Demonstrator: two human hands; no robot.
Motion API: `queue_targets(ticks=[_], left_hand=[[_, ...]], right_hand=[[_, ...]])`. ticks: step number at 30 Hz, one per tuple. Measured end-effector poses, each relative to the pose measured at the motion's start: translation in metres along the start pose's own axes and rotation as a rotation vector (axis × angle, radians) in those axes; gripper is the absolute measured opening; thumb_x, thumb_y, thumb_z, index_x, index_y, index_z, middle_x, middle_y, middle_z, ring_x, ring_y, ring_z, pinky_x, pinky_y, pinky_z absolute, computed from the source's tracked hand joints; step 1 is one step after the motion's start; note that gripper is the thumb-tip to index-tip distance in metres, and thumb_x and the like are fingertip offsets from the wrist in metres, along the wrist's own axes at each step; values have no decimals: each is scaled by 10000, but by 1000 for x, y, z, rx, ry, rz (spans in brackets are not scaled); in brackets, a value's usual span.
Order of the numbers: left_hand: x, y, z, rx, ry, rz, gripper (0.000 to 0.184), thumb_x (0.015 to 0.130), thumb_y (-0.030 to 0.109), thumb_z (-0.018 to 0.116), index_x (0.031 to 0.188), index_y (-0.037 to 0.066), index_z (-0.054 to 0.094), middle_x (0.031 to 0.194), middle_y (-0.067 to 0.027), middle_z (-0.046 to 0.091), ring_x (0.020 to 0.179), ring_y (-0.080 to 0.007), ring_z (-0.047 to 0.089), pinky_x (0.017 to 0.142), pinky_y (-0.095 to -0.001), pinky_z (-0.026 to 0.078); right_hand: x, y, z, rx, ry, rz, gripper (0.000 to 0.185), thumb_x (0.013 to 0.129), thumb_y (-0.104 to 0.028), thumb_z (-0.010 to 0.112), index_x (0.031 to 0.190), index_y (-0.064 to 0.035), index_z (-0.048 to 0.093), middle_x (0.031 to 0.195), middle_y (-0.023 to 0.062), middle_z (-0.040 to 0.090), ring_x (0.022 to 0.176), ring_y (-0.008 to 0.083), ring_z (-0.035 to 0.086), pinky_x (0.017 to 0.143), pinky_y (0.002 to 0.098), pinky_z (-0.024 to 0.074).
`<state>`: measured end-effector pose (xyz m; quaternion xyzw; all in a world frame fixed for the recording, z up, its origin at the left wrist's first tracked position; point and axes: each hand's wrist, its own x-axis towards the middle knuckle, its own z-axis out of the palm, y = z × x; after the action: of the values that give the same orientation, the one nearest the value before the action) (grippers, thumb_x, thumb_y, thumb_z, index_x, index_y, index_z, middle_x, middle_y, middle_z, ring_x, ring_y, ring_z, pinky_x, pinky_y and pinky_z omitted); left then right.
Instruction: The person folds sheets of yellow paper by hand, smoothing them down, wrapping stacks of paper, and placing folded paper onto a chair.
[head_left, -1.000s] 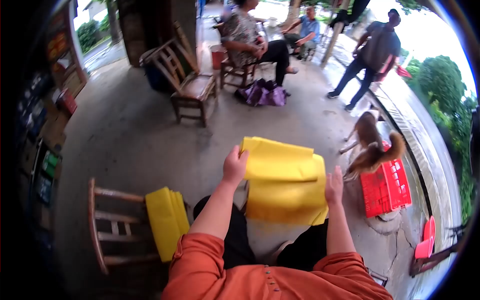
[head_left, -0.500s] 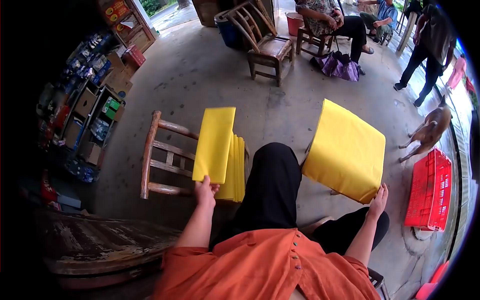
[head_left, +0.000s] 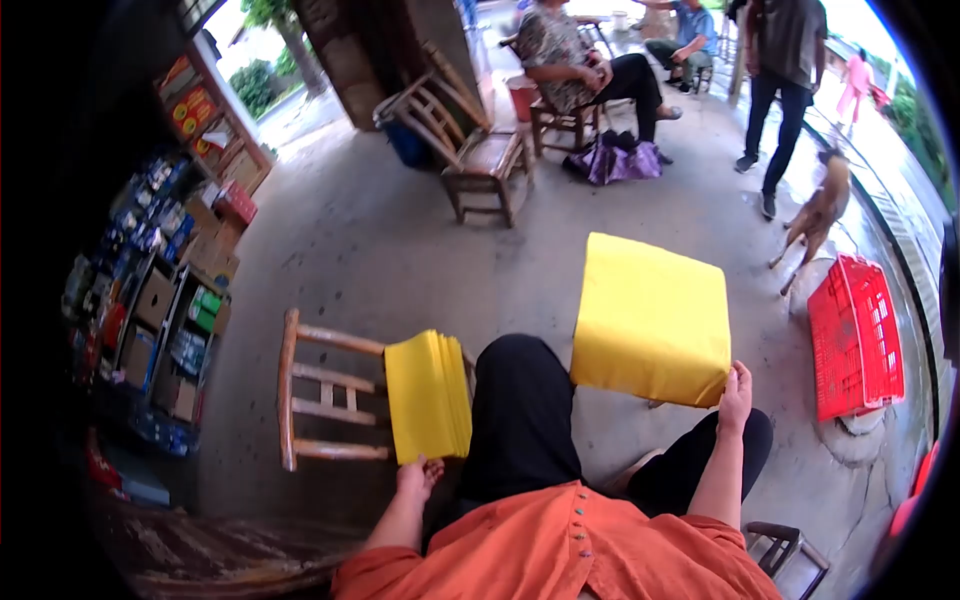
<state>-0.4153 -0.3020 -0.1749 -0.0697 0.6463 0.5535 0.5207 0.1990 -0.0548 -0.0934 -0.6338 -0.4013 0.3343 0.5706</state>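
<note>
Left: wooden chair [head_left: 288,390] bears a stack of folded yellow pieces [head_left: 428,395], layers fanned toward the person's knee. Half a second ago, one folded piece hung from the left hand [head_left: 415,478] over this stack; now no separate piece is held up there. Judgement: it has been laid on the stack, so that piece appears finished. Left hand is low at the stack's near edge, fingers partly curled, at or just beside it. Grip: cannot tell whether an edge is still caught or already let go.

Centre: the knee in black trousers [head_left: 525,410] stands between the stack and the wide yellow sheet [head_left: 652,318]. One second ago a folded piece was held across this spot between both hands; now the sheet lies broad and unfolded. Number of layers not readable; its support is mostly hidden beneath.

Right: right hand [head_left: 735,398] is at the sheet's near right corner, thumb and fingers close together, touching it. Pinch or mere rest: cannot tell. Judgement: the two hands now attend to separate places, finished pile versus open sheet. Red crate [head_left: 855,340] stands farther right, apart from the hand.
</note>
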Motion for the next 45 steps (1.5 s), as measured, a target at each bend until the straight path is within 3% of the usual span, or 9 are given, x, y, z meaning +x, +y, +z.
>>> queue_targets(ticks=[3,5,7,12,14,19,27,38,45], left_hand=[[-34,33,8,403,111,-223,445,1060,474,489,1135,47,591,792,-129,706,617,-218,656,563,-351,527],[-27,54,-5,923,-167,-394,513,1032,537,514,1018,39,633,734,-117,696,575,-197,639,540,-331,506],[-79,93,52,1373,-293,-87,420,1039,393,530,902,17,657,685,-81,665,552,-168,619,537,-309,497],[-140,131,237,781,-621,787,167,990,146,605,906,6,641,806,-58,652,734,-114,606,677,-262,484],[-165,114,323,913,-856,1234,107,940,107,642,900,8,655,849,-101,664,788,-225,647,736,-314,514],[-178,36,463,1103,-1320,1656,129,843,128,717,955,68,701,1124,-128,701,1097,-338,627,969,-405,500],[-171,-17,513,1442,-1345,1438,260,783,207,782,1004,85,718,1264,-101,648,1243,-307,557,1091,-424,419],[-196,-54,491,1766,-1057,1595,733,709,412,868,1291,113,538,1486,-155,368,1438,-348,280,1191,-509,252],[-177,-79,481,1700,-946,1708,613,738,388,836,1203,125,535,1516,-149,307,1493,-351,211,1196,-644,154]], right_hand=[[-5,-9,-2,36,1,71,357,1071,-166,477,1379,13,500,1252,105,637,1154,178,592,1007,294,447],[-9,-19,-4,49,11,106,361,1070,-182,486,1381,-1,506,1238,87,647,1140,168,594,962,290,454],[-9,-11,-5,65,-6,122,367,1069,-226,488,1381,-36,513,1241,74,658,1145,174,605,925,322,470],[-15,-18,5,-56,-26,86,320,1046,-187,528,1296,2,594,1198,86,671,1097,165,618,973,288,472],[-21,-29,9,-74,-34,81,320,1043,-189,531,1286,7,602,1181,90,676,1095,174,620,986,294,466],[-28,-16,5,-213,-3,6,281,1018,-194,553,1189,4,656,1125,129,703,1058,215,654,952,324,493],[-51,-33,-17,-268,6,58,224,988,-190,581,1092,-20,684,1001,124,688,976,220,659,890,339,509],[-50,-44,-20,182,-111,318,190,1008,-202,599,1024,-25,666,864,9,658,773,102,604,741,278,519],[-47,-44,-18,292,-145,292,189,1015,-232,609,1011,-50,660,907,0,645,805,96,580,744,267,500]])
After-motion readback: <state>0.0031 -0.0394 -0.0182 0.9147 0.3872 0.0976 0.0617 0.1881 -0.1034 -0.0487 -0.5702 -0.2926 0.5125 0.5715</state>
